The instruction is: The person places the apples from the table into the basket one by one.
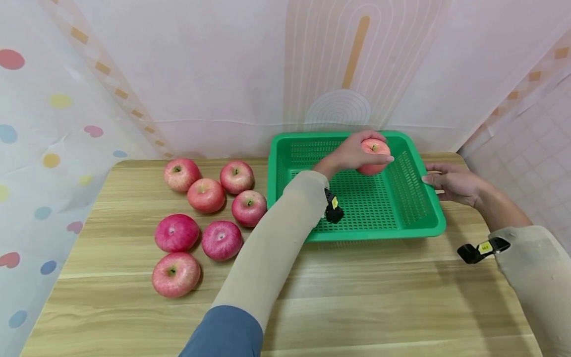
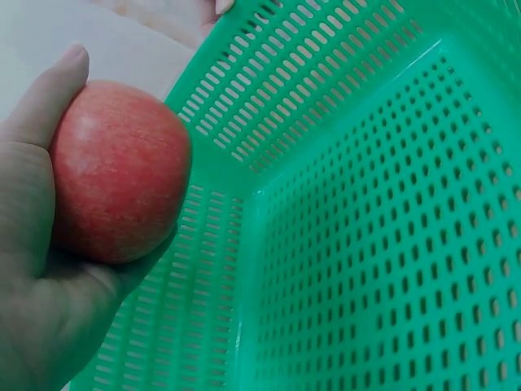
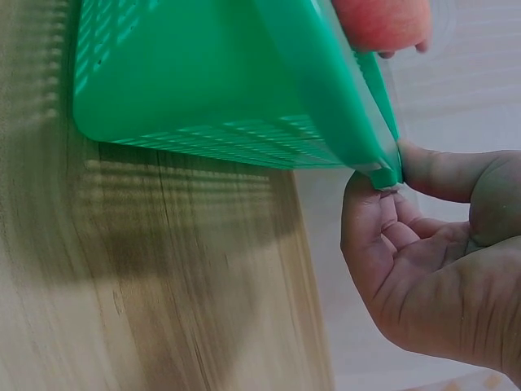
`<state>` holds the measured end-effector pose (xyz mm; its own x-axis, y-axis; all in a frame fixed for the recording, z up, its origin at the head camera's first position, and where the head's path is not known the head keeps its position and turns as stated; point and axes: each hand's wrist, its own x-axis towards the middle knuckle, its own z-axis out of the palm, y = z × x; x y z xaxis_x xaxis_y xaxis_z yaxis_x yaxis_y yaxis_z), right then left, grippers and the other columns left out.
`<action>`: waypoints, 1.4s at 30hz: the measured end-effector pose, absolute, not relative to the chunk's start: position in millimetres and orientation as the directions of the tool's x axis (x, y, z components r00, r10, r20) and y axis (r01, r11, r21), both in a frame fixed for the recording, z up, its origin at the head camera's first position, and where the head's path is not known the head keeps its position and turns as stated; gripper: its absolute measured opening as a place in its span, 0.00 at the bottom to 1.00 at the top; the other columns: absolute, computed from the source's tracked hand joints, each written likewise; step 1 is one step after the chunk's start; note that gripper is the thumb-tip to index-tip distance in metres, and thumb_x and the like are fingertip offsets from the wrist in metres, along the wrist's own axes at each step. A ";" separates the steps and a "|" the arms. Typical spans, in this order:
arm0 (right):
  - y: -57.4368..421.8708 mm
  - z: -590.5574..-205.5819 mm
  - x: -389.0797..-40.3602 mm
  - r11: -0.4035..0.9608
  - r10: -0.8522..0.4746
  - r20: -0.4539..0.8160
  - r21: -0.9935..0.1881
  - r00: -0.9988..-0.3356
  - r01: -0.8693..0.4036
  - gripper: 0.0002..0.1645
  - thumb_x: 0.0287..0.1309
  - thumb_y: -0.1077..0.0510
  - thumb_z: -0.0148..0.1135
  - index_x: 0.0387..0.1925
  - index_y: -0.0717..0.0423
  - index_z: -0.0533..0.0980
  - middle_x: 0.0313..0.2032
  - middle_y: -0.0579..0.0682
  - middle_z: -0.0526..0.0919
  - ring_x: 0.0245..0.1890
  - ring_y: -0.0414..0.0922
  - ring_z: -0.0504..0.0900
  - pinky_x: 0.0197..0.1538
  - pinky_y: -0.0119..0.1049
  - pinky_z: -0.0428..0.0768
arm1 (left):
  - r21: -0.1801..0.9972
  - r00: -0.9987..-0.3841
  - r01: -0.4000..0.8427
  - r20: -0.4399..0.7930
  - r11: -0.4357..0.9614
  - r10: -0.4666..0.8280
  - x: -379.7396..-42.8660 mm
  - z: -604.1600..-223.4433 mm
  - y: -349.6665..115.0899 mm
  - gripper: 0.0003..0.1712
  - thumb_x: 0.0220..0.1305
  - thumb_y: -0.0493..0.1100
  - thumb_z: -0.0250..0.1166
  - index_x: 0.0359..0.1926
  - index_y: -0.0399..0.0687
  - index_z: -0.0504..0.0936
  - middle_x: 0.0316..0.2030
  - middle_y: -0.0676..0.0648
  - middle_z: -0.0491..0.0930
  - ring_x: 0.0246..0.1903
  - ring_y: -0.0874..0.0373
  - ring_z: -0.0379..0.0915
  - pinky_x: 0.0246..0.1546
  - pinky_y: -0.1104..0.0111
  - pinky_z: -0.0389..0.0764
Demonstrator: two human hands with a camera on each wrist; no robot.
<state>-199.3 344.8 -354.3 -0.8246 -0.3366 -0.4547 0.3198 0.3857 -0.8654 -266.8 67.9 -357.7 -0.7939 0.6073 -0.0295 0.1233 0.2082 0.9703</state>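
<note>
A green plastic basket (image 1: 370, 235) with slotted walls stands at the back right of the wooden table. Over its far right part, my left hand (image 1: 357, 151) holds a red apple (image 1: 374, 156), thumb and fingers curled round it. The left wrist view shows that apple (image 2: 122, 171) in the hand (image 2: 49, 269), above the slotted basket floor (image 2: 383, 244). At the basket's right rim, my right hand (image 1: 457, 184) pinches the edge. In the right wrist view the thumb and curled fingers of that hand (image 3: 431, 252) meet at the basket rim (image 3: 366, 155).
Several red apples lie in a loose group left of the basket, among them one pale red apple (image 1: 206, 195) and one nearest the front (image 1: 176, 274). A patterned cloth backdrop (image 1: 214, 74) rises behind the wooden table (image 1: 357, 297).
</note>
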 end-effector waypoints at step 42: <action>346.1 -356.3 -196.7 0.350 -0.331 -0.450 -0.875 -0.830 0.335 0.16 0.79 0.63 0.45 0.63 0.58 0.62 0.42 0.40 0.84 0.42 0.37 0.85 0.45 0.37 0.84 | 0.910 -0.805 0.203 -0.055 0.362 0.591 -265.9 -400.2 77.0 0.51 0.51 0.38 0.80 0.73 0.41 0.63 0.64 0.43 0.72 0.58 0.56 0.69 0.52 0.74 0.73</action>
<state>-196.7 346.1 -356.3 -0.8297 -0.3308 -0.4496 0.3346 0.3500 -0.8750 -265.9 77.0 -400.2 -0.8050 0.5906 -0.0552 0.2033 0.3621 0.9097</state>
